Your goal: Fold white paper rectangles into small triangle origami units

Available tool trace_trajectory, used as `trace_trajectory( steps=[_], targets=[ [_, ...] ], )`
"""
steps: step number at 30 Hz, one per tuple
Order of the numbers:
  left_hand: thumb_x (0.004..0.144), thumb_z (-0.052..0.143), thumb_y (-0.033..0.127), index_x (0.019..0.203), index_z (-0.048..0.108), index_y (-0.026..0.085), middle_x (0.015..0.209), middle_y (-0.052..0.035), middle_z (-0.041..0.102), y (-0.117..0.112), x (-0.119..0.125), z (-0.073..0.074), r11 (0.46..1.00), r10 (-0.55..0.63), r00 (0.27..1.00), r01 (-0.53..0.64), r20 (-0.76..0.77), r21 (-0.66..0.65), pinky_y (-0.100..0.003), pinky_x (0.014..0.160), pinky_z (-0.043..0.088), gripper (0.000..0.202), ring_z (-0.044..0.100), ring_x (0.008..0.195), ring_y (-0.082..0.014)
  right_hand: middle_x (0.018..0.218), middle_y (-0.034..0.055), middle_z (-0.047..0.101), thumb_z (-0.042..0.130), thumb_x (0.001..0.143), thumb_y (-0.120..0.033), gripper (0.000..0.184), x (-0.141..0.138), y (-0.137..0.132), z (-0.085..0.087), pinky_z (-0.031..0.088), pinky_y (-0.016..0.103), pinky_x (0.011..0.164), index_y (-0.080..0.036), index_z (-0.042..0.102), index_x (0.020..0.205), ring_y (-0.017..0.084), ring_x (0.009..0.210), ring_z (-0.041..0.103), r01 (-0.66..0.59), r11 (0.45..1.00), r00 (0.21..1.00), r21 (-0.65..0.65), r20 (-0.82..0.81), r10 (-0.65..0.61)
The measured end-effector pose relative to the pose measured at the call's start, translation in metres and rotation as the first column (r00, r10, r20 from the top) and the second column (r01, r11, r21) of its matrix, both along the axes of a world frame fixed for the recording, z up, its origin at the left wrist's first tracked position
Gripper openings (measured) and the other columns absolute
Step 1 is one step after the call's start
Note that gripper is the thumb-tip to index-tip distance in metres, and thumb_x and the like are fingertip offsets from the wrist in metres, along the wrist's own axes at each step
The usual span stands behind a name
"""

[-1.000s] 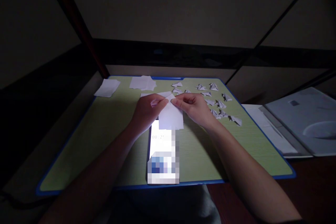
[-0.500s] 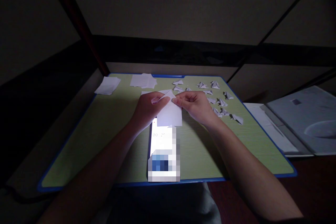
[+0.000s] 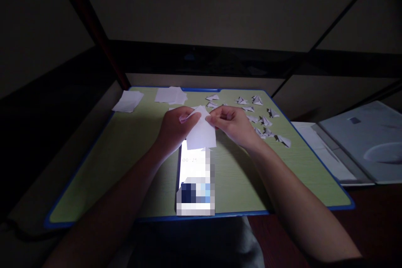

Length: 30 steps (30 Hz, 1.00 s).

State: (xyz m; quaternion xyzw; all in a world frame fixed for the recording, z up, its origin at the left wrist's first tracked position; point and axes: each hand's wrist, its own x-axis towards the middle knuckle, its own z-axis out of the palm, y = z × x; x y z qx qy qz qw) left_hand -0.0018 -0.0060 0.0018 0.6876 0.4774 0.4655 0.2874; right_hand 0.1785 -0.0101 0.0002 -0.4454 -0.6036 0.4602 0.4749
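Note:
Both of my hands hold one small white sheet of paper [image 3: 201, 135] above the middle of a green board [image 3: 125, 150] with a blue rim. My left hand [image 3: 174, 127] pinches the sheet's upper left part. My right hand [image 3: 234, 123] pinches its upper right part, where a corner is folded over. The sheet hangs down over the top of a lit phone [image 3: 195, 180] lying on the board.
Two stacks of white paper slips [image 3: 171, 95] [image 3: 128, 101] lie at the board's far left. Several small folded paper pieces [image 3: 264, 121] are spread at the far right. Pale folders [image 3: 361, 142] lie right of the board. The room is dark.
My hands have drawn slightly closer to the sheet's top and the folded corner has been pressed further. The sheet has shifted a little upward over the phone.

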Motion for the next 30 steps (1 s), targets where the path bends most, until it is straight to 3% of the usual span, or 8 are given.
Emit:
trace_trajectory(
  steps=[4,8,23,30],
  targets=[
    [0.076,0.06,0.032,0.065,0.063,0.017,0.059,0.0007,0.059,0.0003,-0.0003,0.0017,0.997,-0.041,0.999,0.042,0.018,-0.059,-0.025,0.048,0.034,0.019,0.05,0.055,-0.0115,0.058,-0.0024,0.056,0.079,0.071,-0.042,0.031,-0.0017,-0.001,0.0026,0.035,0.026,0.053,-0.017,0.061,0.065,0.009,0.054,0.047,-0.004,1.0,1.0,-0.008,0.001,0.004],
    [0.077,0.06,0.032,0.058,0.057,0.018,0.053,0.0023,0.052,0.0007,-0.0014,0.0021,0.995,-0.072,0.997,0.071,-0.011,-0.072,-0.025,0.044,0.031,0.024,0.045,0.05,-0.0105,0.057,-0.0024,0.055,0.081,0.068,-0.043,0.033,-0.0036,-0.0025,0.0061,0.036,0.026,0.053,-0.017,0.062,0.064,0.009,0.053,0.046,-0.001,1.0,1.0,-0.032,-0.018,0.0],
    [0.077,0.063,0.036,0.059,0.055,0.019,0.052,0.0017,0.054,0.0011,-0.0024,0.0006,0.978,-0.115,0.983,0.138,0.143,-0.159,-0.024,0.043,0.033,0.026,0.049,0.048,-0.0108,0.055,-0.0023,0.057,0.078,0.072,-0.038,0.029,-0.0028,-0.0021,0.0019,0.035,0.026,0.052,-0.018,0.059,0.063,0.01,0.051,0.047,-0.049,0.998,0.993,-0.032,-0.105,0.046],
    [0.078,0.058,0.034,0.057,0.053,0.019,0.053,0.0013,0.054,-0.0031,-0.0008,0.0066,0.973,-0.149,0.988,0.153,0.034,-0.171,-0.024,0.042,0.031,0.026,0.049,0.047,-0.0106,0.066,-0.0013,0.058,0.074,0.077,-0.036,0.023,0.0011,-0.0035,0.0027,0.034,0.027,0.056,-0.017,0.062,0.073,0.01,0.06,0.048,-0.069,0.998,0.997,0.001,0.016,0.069]
  ],
)
